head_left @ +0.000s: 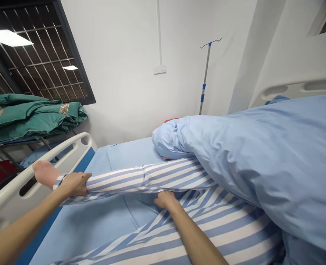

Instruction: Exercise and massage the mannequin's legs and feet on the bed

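Two hands worked one striped sleeve (140,178), which lay across the bed (96,224) with its long axis running left to right. Left hand (74,184) closed around the cuff end; right hand (165,199) pressed fingers-curled beneath the upper arm, nearer the blue quilt (262,154).

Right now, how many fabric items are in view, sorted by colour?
Light blue: 2, the quilt and the bed sheet.
Blue-and-white striped: 1, the pyjama garment, its sleeve pinned by the left hand, with the right hand below it.
Green: 1, the folded blankets.
Total: 4
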A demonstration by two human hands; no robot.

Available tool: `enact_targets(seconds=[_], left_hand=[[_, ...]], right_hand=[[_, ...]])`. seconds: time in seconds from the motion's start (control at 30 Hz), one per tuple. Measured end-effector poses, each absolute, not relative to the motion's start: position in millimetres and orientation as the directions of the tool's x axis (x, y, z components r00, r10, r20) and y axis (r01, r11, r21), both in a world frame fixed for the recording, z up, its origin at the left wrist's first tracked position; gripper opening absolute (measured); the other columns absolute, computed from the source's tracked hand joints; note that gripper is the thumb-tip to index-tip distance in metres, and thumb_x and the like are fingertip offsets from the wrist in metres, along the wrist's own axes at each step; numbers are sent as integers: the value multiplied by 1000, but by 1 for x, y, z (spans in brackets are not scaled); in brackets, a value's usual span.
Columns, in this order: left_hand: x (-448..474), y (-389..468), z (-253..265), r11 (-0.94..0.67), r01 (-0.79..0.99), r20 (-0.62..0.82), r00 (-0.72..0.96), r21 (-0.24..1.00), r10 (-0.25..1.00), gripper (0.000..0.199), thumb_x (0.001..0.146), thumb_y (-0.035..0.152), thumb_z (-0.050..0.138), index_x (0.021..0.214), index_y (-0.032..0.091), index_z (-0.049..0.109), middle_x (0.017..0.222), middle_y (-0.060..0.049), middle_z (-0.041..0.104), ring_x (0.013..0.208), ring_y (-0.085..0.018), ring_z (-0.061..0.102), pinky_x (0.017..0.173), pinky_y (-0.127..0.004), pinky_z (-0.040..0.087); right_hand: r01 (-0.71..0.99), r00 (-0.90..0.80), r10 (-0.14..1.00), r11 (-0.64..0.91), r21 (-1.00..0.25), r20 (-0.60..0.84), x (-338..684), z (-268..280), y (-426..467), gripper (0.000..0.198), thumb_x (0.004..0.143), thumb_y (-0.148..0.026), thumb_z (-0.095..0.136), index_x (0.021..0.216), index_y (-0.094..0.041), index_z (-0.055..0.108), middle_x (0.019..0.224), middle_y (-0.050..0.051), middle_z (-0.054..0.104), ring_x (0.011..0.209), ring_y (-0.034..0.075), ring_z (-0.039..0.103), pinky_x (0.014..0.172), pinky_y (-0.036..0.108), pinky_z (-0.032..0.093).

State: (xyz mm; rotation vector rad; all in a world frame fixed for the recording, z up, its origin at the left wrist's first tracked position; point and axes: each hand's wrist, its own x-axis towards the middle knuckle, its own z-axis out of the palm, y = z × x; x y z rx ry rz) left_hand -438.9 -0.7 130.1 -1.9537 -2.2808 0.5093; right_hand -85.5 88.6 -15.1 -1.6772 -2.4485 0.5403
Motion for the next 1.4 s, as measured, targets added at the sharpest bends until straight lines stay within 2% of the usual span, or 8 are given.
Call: enact_targets(seconds=[0.1,0.2,0.4,0.7,0.83,1.07,1.23,1.4], left_hand=[[-436,-3,132,96,944,-186,-161,-316,969,55,48,35,57,102,24,59,95,-10,65,84,-30,60,63,-33,42],[-435,-6,128,122,947,-179,-181,-298,967,58,49,36,57,105,23,58,96,-11,65,86,-31,59,66,-34,42],[-434,-8,125,213,948,-120,-246,-237,962,55,49,39,58,103,26,58,99,-9,65,89,-30,59,65,-32,41],[-335,12,49,372,897,-4,-382,237,924,46,57,35,59,102,30,55,89,1,66,82,-20,59,61,-25,39],[-293,23,12,378,845,10,-412,378,911,42,61,37,57,102,29,54,85,2,65,82,-20,59,61,-26,39],[-287,25,-2,405,844,-19,-426,351,905,33,65,40,55,96,27,54,81,1,64,78,-20,59,60,-27,39],[-303,18,15,370,862,-19,-387,346,922,41,62,34,57,102,28,54,91,0,65,84,-21,58,62,-26,40],[-341,6,52,364,911,-1,-371,195,929,40,57,34,57,97,30,56,87,1,65,79,-21,58,57,-26,37]], right_hand=[[876,-419,883,331,-350,-214,-86,-21,88,45,70,-33,53,112,-20,61,119,11,58,108,25,55,88,33,41],[869,-438,871,347,-353,-221,-87,-23,89,46,71,-33,50,114,-17,60,121,13,57,110,26,54,89,33,41],[844,-410,912,387,-372,20,-89,-14,91,43,76,-28,44,113,-14,59,117,14,59,107,26,55,88,32,40],[916,-90,893,248,-316,440,-75,10,99,30,78,-26,47,97,-9,61,93,16,62,97,26,53,90,36,32],[919,-61,856,249,-307,513,-70,10,100,29,76,-26,48,97,-9,58,95,16,59,95,26,51,90,37,31],[924,-68,875,237,-301,480,-72,7,101,27,77,-27,48,95,-10,58,91,15,59,92,26,51,86,37,32],[926,-78,866,247,-286,493,-71,5,100,29,76,-26,48,96,-8,58,92,16,59,93,26,51,86,36,32],[922,-110,896,254,-292,430,-73,5,98,29,78,-26,47,95,-7,60,92,17,61,92,26,54,86,36,34]])
